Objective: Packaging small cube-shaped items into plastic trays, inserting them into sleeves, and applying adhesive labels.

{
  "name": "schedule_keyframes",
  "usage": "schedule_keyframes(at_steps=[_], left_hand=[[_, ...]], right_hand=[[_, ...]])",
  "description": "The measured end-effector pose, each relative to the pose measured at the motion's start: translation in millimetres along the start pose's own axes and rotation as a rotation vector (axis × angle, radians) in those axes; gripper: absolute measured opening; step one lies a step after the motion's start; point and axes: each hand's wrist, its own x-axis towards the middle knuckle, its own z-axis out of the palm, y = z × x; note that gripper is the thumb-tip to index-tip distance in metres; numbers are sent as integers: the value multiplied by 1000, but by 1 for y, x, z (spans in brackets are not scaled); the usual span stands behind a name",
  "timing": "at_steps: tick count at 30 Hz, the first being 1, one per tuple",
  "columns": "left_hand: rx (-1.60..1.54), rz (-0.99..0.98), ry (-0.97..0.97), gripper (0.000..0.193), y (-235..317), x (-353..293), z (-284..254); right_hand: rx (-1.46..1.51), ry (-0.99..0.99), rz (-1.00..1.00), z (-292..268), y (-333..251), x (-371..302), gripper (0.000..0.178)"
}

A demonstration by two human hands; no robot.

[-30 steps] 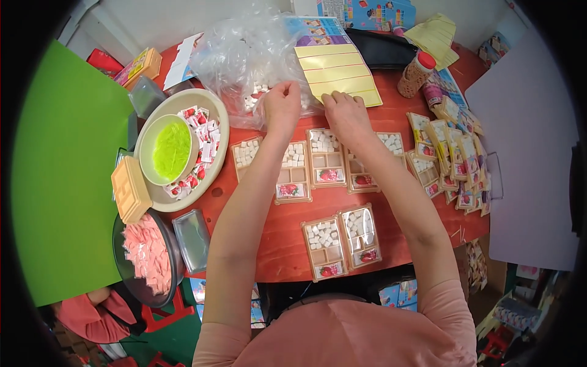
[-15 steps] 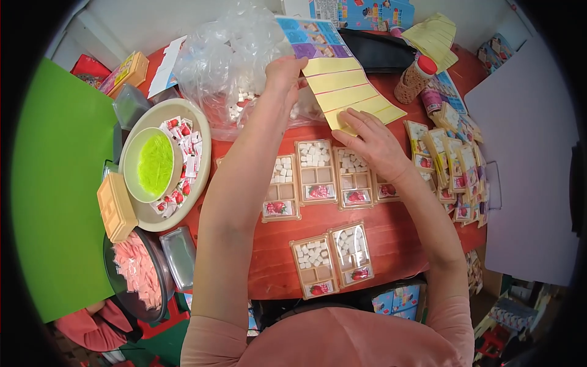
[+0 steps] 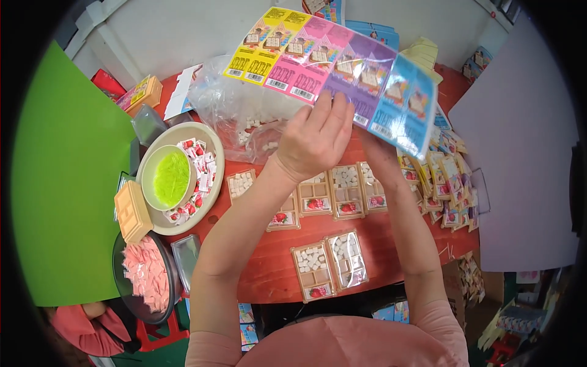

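I hold up a large sheet of printed labels, striped yellow, pink, purple and blue, above the red table. My left hand presses flat against its near side with fingers spread upward. My right hand is hidden behind the sheet; only its forearm shows rising to the sheet's blue end. Below lie a row of small compartment trays holding white cubes and strawberry packets. Two more trays sit near the table's front edge.
A clear plastic bag of white cubes lies at the back. At left a beige plate carries strawberry packets and a bowl of green shreds. A dark bowl of pink pieces sits lower left. Finished packs line the right edge.
The sheet, lying with its yellow back up on the table a second ago, has been lifted and turned over, printed side now facing me. Both hands rose from the trays to it.
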Motion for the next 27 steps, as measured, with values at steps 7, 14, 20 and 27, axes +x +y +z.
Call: schedule_keyframes(at_steps=[7,14,20,27], left_hand=[[-186,-213,58,27,29,-5,-29],[-525,-924,515,16,11,70,-125],[-1259,-1380,256,14,3,54,-173],[-1649,-1702,491,17,83,15,-178]], right_hand=[[321,-154,-6,-3,-39,-19,31],[131,1,-453,1,-117,-20,27],[888,-33,-721,41,-160,-29,37],[-433,-43,-782,23,-175,-78,18]])
